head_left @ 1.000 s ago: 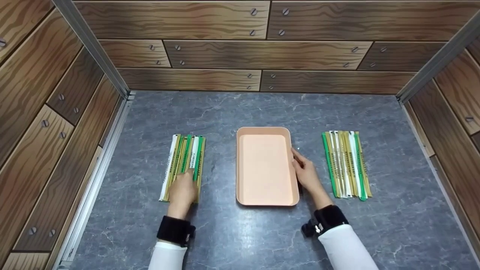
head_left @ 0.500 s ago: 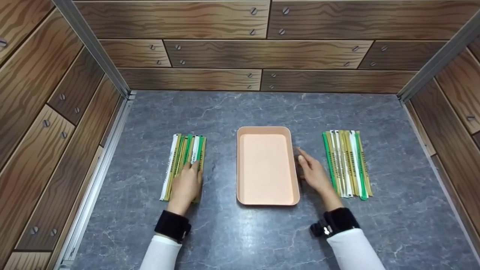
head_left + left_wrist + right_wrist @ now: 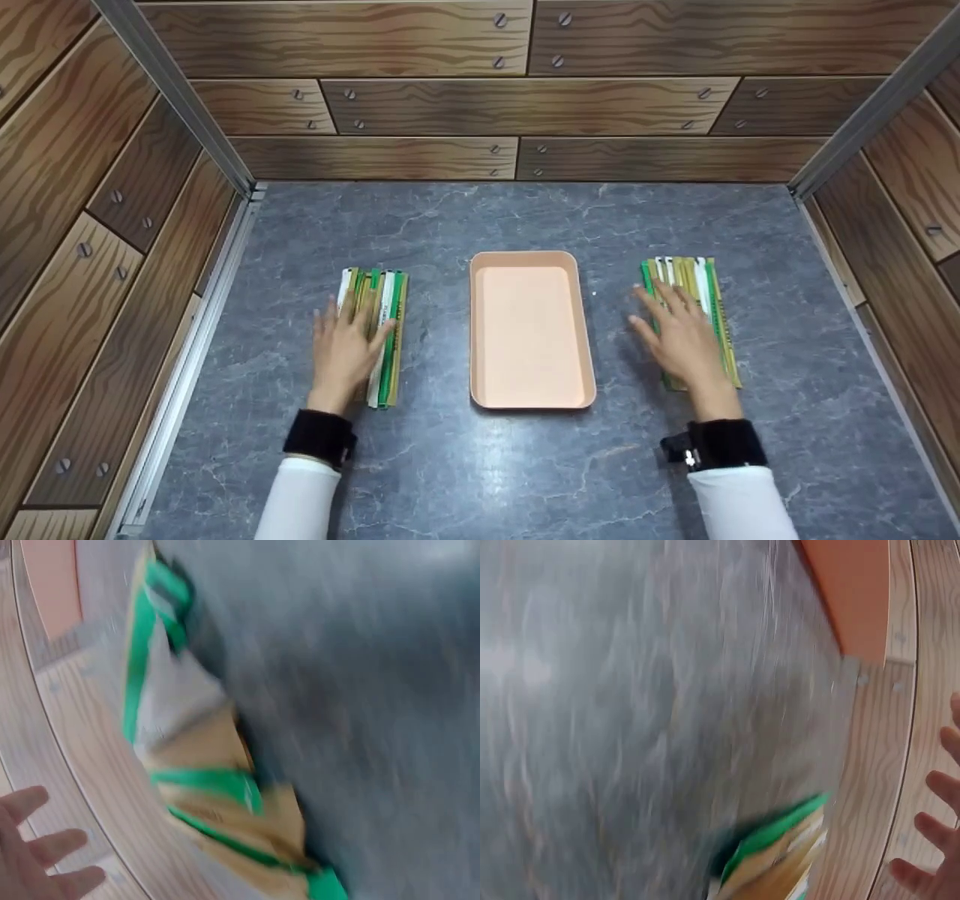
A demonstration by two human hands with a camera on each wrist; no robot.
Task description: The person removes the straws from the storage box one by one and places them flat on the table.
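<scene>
Long thin packets (image 3: 388, 360) in green, white and gold wrappers lie side by side on the left. My left hand (image 3: 345, 349) is over them with its fingers spread, holding nothing; several packets are partly hidden beneath it. A similar row of packets (image 3: 724, 322) lies on the right. Over that row is my right hand (image 3: 686, 345), fingers apart and nothing in its grip. Between the two rows stands a shallow peach tray (image 3: 532, 337) with nothing in it. Both wrist views are blurred; they show packet ends (image 3: 217, 787) and spread fingers (image 3: 934, 829).
A grey marbled tabletop (image 3: 442, 465) carries everything. Wood-patterned panels (image 3: 420, 109) rise at the back and both sides, with metal rails (image 3: 180, 97) at the corners.
My right hand has left the tray's right side and moved right over the right-hand packets. My left hand has shifted slightly left, its fingers now spread. The tray has stayed nearly in place.
</scene>
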